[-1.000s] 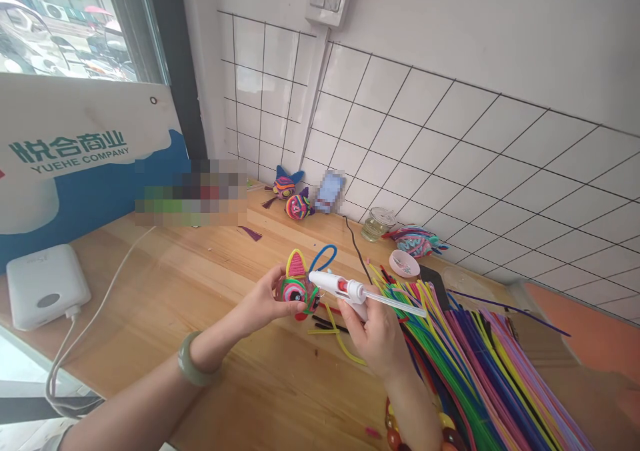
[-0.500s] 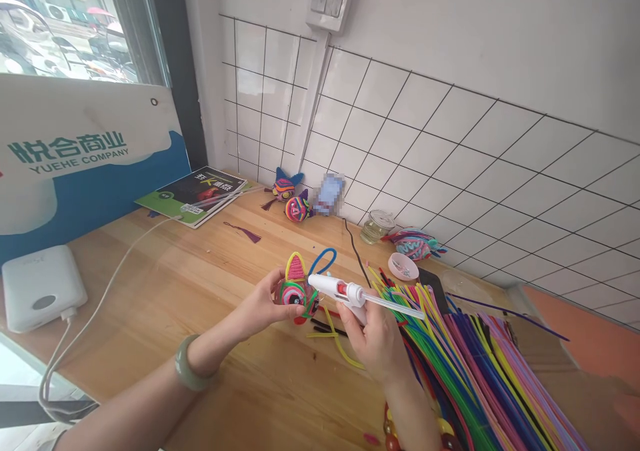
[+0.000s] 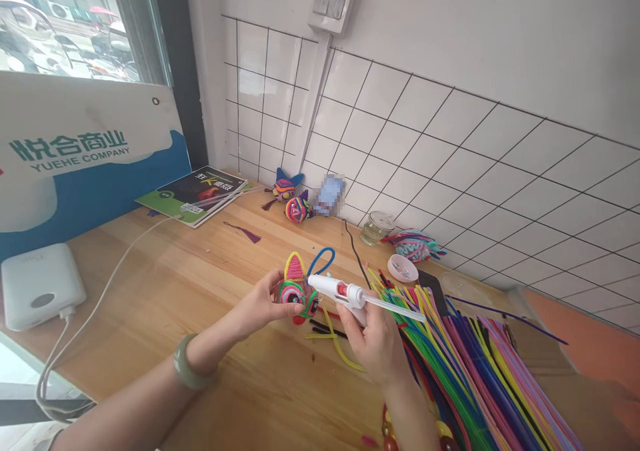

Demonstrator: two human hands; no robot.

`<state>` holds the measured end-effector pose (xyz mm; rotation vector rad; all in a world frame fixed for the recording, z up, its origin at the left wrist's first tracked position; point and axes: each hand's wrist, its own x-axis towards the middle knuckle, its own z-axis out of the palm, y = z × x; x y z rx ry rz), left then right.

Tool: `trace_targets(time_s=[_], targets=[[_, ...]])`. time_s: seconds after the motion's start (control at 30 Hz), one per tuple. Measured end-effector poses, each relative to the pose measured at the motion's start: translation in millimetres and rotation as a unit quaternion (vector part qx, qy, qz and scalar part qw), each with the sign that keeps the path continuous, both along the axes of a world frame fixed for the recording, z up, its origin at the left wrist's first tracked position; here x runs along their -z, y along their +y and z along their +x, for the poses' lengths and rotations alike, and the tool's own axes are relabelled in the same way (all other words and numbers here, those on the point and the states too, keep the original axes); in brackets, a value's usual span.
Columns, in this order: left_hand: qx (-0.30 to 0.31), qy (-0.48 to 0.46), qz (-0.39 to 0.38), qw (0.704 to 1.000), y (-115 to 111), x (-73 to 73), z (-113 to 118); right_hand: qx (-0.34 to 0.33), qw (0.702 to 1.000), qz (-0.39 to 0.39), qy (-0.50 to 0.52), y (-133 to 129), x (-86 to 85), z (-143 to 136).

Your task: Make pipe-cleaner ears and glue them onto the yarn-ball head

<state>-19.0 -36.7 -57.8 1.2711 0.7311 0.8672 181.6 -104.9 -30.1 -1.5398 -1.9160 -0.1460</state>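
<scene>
My left hand is closed round the side of a small colourful pipe-cleaner animal figure, with a yellow-edged pink ear and round eyes. A blue pipe-cleaner loop rises at its upper right. In my right hand is a white glue gun, its handle gripped by my fingers. The gun's nozzle points left and lies at the top of the figure; whether it touches is unclear. From its back end sticks a clear glue stick.
Bundles of coloured pipe cleaners spread at right. Finished figures, a blurred phone, a glass jar and a pink dish line the wall. A white power bank with a cable and a booklet are at left.
Both hands stay nearly where they were. The figure has turned or tilted very slightly under the glue gun, and the view has shifted a little.
</scene>
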Motion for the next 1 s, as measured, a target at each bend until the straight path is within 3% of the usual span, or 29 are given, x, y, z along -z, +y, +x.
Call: trace_targets(time_s=[0.4, 0.63, 0.77, 1.0], targets=[[0.01, -0.012, 0.006, 1.0, 0, 1.3, -1, 0.001, 1.0, -0.011, 0.029, 0, 1.9, 2], [0.016, -0.031, 0.002, 0.999, 1, 1.8, -1, -0.004, 0.978, -0.07, 0.199, 0, 1.1, 5], [0.012, -0.028, -0.006, 1.0, 0, 1.1, -2, -0.044, 0.922, -0.117, 0.367, 0, -1.8, 7], [0.019, -0.045, -0.015, 0.999, 0, -0.1, -2, -0.111, 0.76, -0.131, 0.627, 11, -3.8, 30]])
